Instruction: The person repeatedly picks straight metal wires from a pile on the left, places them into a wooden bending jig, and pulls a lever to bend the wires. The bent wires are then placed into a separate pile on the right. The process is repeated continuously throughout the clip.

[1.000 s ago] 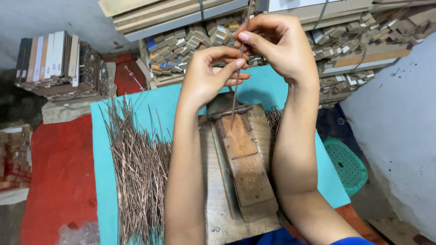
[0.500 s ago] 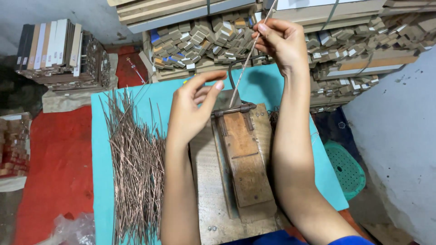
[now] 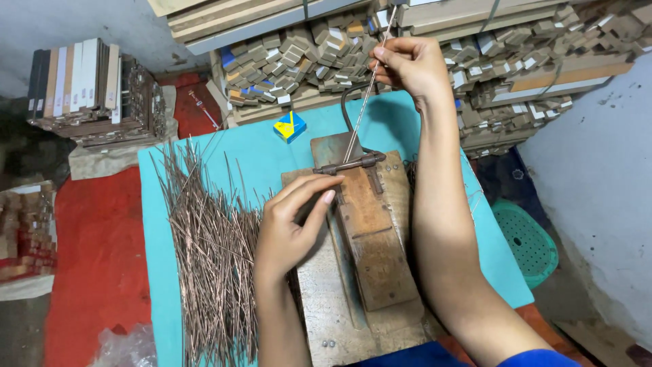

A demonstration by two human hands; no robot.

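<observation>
- Wire rod [image 3: 363, 102] is what I see pinched in the right hand [image 3: 413, 68], thumb and fingertips closed on its upper part; it slants down to the hinge bar of the wooden jig [image 3: 370, 231], where its lower end meets the metal.
- My left hand [image 3: 292, 228] rests on the near-left part of the wooden jig, fingers loosely curled and half open, index fingertip lying on the block just below the hinge bar. I can't tell whether it grips anything underneath.
- I make out a dark bent handle [image 3: 348, 105] rising from the far end of the wooden jig, just left of the rod.
- Left of the wooden jig, a thick pile of copper-coloured rods [image 3: 210, 251] lies spread on the teal tabletop [image 3: 265, 160], reaching the left hand's wrist.
- Beyond the wooden jig's far-left corner sits a small blue and yellow box [image 3: 290, 126].
- Behind the wooden jig, past the table edge, I see stacked small wooden blocks [image 3: 305, 51].
- Right of the wooden jig, down on the floor, is a green plastic stool [image 3: 526, 241].
</observation>
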